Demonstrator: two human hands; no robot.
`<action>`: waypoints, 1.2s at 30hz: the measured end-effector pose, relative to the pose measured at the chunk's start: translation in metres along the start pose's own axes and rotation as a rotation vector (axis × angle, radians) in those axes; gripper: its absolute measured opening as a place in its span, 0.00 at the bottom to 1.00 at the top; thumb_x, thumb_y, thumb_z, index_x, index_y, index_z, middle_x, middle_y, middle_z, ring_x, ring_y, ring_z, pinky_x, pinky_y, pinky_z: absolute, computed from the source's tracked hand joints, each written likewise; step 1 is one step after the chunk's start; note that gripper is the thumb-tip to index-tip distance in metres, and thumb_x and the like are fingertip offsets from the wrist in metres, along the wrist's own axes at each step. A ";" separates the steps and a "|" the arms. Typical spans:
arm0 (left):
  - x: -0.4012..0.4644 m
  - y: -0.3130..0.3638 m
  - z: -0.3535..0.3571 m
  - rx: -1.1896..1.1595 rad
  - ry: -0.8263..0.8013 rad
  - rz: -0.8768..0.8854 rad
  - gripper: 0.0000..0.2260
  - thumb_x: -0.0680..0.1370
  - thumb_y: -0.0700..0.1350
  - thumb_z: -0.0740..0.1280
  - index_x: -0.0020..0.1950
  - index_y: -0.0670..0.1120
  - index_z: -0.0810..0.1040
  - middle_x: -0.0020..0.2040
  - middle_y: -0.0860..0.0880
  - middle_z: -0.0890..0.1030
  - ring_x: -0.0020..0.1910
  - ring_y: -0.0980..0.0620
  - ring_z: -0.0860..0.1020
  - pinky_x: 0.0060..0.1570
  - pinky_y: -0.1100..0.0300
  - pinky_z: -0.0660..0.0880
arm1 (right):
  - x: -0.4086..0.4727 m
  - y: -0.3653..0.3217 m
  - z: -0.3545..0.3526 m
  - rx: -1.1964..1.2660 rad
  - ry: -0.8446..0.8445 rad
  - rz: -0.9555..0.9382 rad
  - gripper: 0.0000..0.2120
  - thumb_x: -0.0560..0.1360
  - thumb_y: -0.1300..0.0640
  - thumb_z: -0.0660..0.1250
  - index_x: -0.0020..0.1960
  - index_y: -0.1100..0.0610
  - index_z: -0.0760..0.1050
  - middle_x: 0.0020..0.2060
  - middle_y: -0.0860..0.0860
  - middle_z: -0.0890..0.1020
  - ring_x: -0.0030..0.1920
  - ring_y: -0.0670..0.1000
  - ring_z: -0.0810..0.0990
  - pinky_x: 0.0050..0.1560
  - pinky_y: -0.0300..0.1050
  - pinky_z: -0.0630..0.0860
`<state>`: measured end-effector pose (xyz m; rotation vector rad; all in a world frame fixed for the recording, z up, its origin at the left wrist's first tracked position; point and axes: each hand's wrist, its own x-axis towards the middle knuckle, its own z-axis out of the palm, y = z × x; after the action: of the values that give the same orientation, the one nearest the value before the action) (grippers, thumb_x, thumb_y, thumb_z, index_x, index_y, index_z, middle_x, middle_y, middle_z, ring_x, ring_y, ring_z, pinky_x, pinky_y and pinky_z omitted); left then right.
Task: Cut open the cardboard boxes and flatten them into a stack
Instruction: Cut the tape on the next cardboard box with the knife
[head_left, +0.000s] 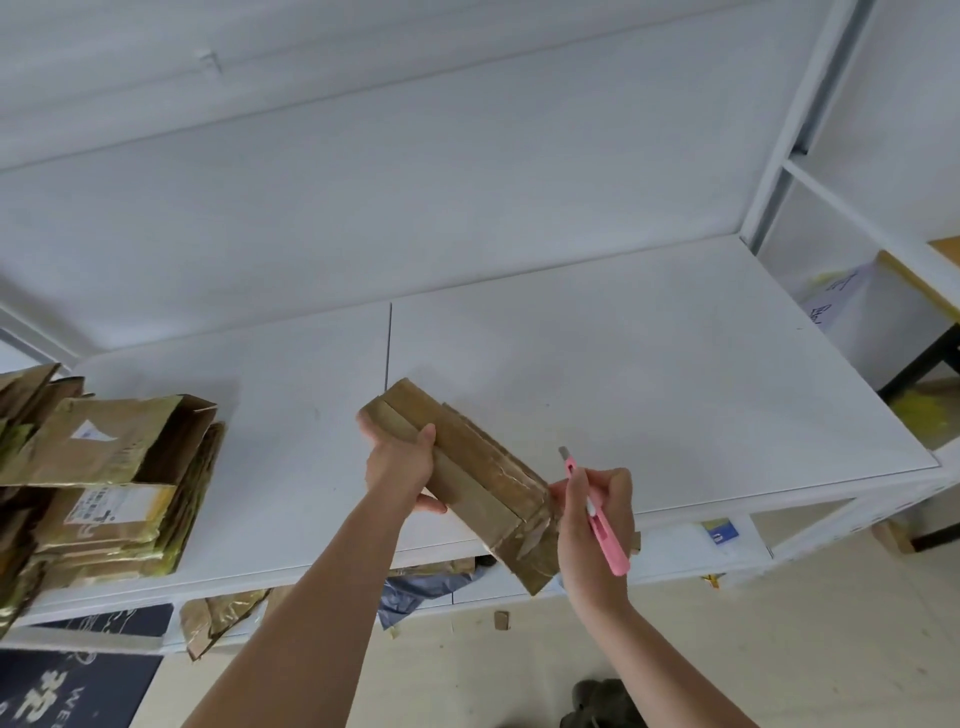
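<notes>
Brown cardboard, taped along its seams: that is the box (467, 478) I hold up in the air over the near edge of the white table (649, 374). It is long and flat, tilted so one end points toward eleven o'clock and the other toward five o'clock, and glossy tape wrinkles over the lower end. My left hand (400, 462) grips the upper part of it, fingers curled over the far edge and thumb under the near side. My right hand (597, 514) sits at three o'clock from the box's lower end, closed round a pink utility knife (597, 514). The knife's handle runs down past my palm toward five o'clock, and its short blade sticks up toward eleven o'clock, just beside the box; I cannot tell whether it touches the cardboard. My fingertips there rest against the box's taped end.

At nine o'clock, on the left end of the table, lies a stack of flattened boxes (114, 493), several with shipping labels and shiny tape. Beneath the table, at six o'clock, are scraps of cardboard and a crumpled blue-grey bag (410, 592). A white shelving frame (795, 135) stands at two o'clock.
</notes>
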<state>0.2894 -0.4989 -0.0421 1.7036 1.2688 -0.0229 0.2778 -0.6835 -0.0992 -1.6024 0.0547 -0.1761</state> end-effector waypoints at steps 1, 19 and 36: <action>-0.001 -0.001 0.001 0.014 -0.001 0.038 0.35 0.82 0.50 0.63 0.77 0.61 0.39 0.56 0.44 0.74 0.28 0.38 0.82 0.35 0.45 0.83 | 0.000 -0.001 -0.001 -0.012 0.033 -0.028 0.09 0.81 0.62 0.62 0.44 0.53 0.67 0.32 0.50 0.78 0.33 0.47 0.78 0.31 0.32 0.71; 0.006 0.007 0.000 0.882 -0.258 0.672 0.39 0.75 0.64 0.66 0.81 0.57 0.53 0.81 0.51 0.46 0.80 0.44 0.48 0.76 0.43 0.53 | 0.055 -0.004 -0.011 0.232 0.033 0.111 0.06 0.82 0.61 0.61 0.47 0.56 0.68 0.38 0.53 0.83 0.46 0.53 0.85 0.49 0.61 0.82; 0.018 0.018 0.021 1.114 -0.190 0.707 0.38 0.76 0.69 0.58 0.81 0.57 0.48 0.82 0.45 0.46 0.79 0.39 0.53 0.73 0.48 0.61 | 0.042 0.009 -0.014 0.131 -0.023 0.062 0.11 0.82 0.59 0.61 0.44 0.48 0.68 0.36 0.52 0.83 0.45 0.57 0.84 0.52 0.69 0.78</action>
<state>0.3213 -0.5000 -0.0505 2.9259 0.3986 -0.5388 0.3179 -0.7039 -0.1039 -1.4700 0.0734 -0.1103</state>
